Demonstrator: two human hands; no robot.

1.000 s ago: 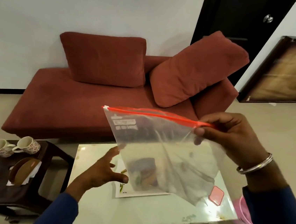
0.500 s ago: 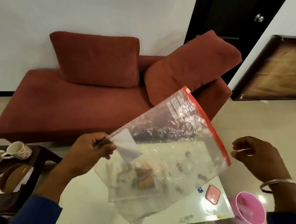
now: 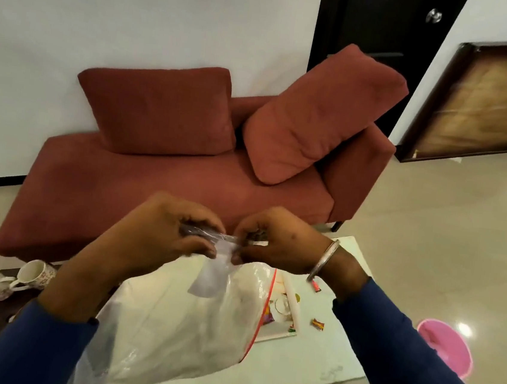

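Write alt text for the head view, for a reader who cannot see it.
The left hand and right hand pinch one edge of a clear zip bag with a red seal, held over a white table. A red sofa stands behind; two mugs sit at left, a pink tub at right.

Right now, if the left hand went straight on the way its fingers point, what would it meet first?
Probably the right hand, facing the left hand across the clear plastic zip bag both pinch; depth unclear.

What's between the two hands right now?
Head view: only a short taut strip of the clear plastic bag, pinched by the left hand and the right hand.
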